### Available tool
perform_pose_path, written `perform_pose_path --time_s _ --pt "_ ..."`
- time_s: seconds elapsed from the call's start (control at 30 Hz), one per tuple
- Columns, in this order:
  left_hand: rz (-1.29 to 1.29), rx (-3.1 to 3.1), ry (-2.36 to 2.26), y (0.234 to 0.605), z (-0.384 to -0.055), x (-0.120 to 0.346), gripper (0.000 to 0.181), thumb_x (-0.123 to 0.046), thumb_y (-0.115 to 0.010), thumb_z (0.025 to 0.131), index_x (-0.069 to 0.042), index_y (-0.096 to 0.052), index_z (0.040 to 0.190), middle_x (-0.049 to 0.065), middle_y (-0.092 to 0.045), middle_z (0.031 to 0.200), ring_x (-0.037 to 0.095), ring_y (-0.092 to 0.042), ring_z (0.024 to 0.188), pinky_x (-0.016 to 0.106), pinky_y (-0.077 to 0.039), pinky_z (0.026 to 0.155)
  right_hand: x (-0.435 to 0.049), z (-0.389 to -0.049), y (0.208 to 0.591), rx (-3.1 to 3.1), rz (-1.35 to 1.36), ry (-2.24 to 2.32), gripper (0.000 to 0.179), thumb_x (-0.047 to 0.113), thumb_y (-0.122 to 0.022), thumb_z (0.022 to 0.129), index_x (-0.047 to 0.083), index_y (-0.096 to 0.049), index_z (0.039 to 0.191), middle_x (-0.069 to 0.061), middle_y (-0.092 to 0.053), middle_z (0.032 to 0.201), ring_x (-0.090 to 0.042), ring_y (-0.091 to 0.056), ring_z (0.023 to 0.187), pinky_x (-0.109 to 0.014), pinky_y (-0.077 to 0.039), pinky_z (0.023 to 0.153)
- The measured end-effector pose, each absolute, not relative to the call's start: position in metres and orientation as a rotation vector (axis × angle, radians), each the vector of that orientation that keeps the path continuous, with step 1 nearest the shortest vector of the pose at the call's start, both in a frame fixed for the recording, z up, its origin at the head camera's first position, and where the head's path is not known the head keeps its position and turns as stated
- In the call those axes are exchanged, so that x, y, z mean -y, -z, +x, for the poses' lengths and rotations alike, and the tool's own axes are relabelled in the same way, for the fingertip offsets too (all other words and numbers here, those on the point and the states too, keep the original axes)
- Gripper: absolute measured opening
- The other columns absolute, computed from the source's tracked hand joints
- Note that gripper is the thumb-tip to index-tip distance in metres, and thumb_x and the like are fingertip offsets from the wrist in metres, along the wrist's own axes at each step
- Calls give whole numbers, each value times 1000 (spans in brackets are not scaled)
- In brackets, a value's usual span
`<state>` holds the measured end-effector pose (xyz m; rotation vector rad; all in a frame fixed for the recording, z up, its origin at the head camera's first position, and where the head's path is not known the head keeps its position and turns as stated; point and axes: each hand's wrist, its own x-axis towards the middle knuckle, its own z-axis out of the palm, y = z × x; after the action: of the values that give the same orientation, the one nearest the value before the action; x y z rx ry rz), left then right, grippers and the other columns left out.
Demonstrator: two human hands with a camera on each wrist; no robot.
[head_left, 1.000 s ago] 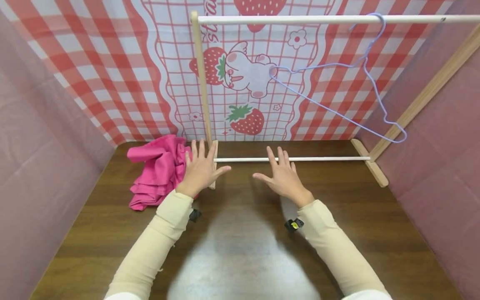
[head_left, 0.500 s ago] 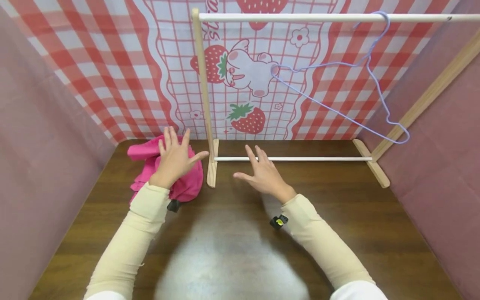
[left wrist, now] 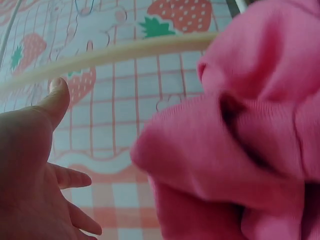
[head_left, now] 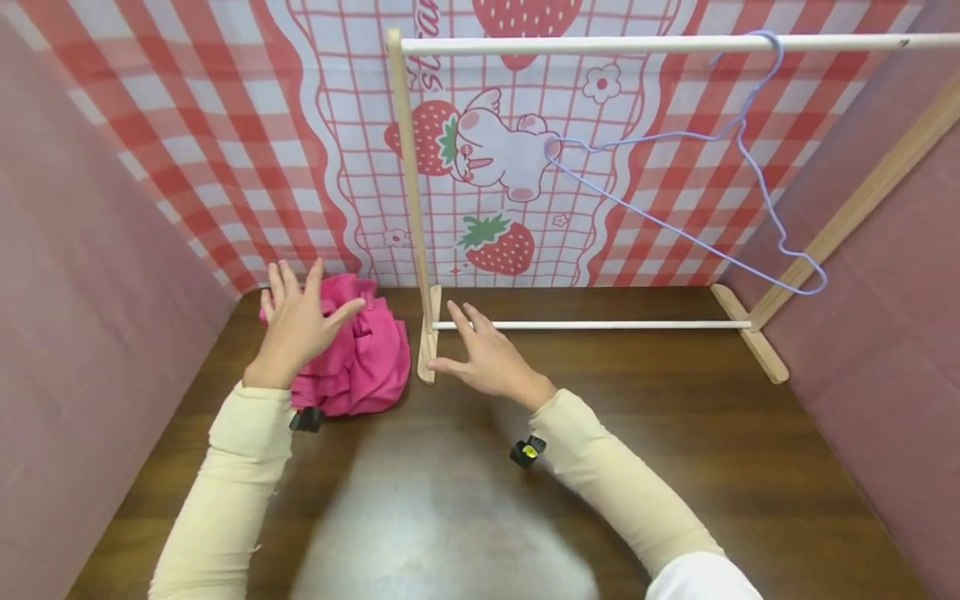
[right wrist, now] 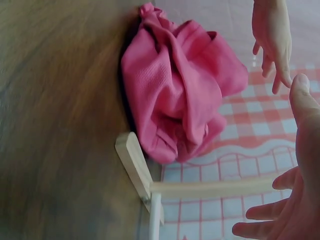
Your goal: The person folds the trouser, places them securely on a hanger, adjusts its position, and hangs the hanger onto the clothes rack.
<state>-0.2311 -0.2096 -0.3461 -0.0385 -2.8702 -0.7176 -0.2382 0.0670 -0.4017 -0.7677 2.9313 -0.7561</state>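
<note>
A crumpled heap of pink fabric (head_left: pixel 367 358) lies on the table's left side, its weave and folds plain in the left wrist view. My left hand (head_left: pixel 296 325) hovers over the heap's left part with fingers spread, hiding some of it; the right wrist view shows this hand apart from the fabric (right wrist: pixel 172 90). My right hand (head_left: pixel 487 358) is held in the air by the left foot (head_left: pixel 428 346) of a wooden rack, fingers extended and holding nothing. A light purple wire hanger (head_left: pixel 675 225) hangs bare from the rack's top rail (head_left: pixel 600 45).
The rack's left post (head_left: pixel 412 183) rises just right of the pink heap, and a white lower bar (head_left: pixel 622 325) runs to the right foot (head_left: pixel 750 333). Behind hangs a strawberry-print checked cloth (head_left: pixel 247 142). Pink drapes (head_left: pixel 82 275) close both sides of the brown wooden table (head_left: pixel 660 433).
Both hands have moved left. The left hand has gone from beside the rack's left post across the pink fabric; the right hand has come near the rack's left foot.
</note>
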Motion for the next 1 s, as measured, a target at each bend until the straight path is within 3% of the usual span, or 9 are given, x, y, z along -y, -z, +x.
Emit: perform_pose_path --time_s 0.17,0.43,0.73,1.0 --pt "19 2872 764 349 -228 229 101 -74 -43 88 -6 -12 156 38 12 155 50 18 145 73 4 112 -53 -238 408 -2914 -814 753 99 61 -62 86 11 -14 157 -23 -25 158 -39 -32 144 -49 -33 116" --pt "80 2897 771 351 -224 258 87 -71 -38 92 -17 -14 157 39 9 155 55 13 144 75 1 110 -33 -243 413 -2832 -880 803 101 64 -58 86 8 -12 156 -18 -22 161 -33 -29 146 -44 -30 118" --pt "134 2943 809 366 -231 284 96 -67 -41 93 -3 -7 155 39 -12 154 59 -13 141 75 -14 108 -14 -247 417 -2742 -873 899 106 62 -61 86 7 -4 156 -13 -10 164 -31 -20 150 -43 -24 120" --pt "73 2966 1044 380 -239 300 83 -58 -40 98 -6 -12 156 35 -24 153 57 -25 138 65 -23 113 4 -250 420 -2694 -798 988 110 61 -66 83 10 -3 157 -11 -16 163 -29 -25 148 -44 -28 119"
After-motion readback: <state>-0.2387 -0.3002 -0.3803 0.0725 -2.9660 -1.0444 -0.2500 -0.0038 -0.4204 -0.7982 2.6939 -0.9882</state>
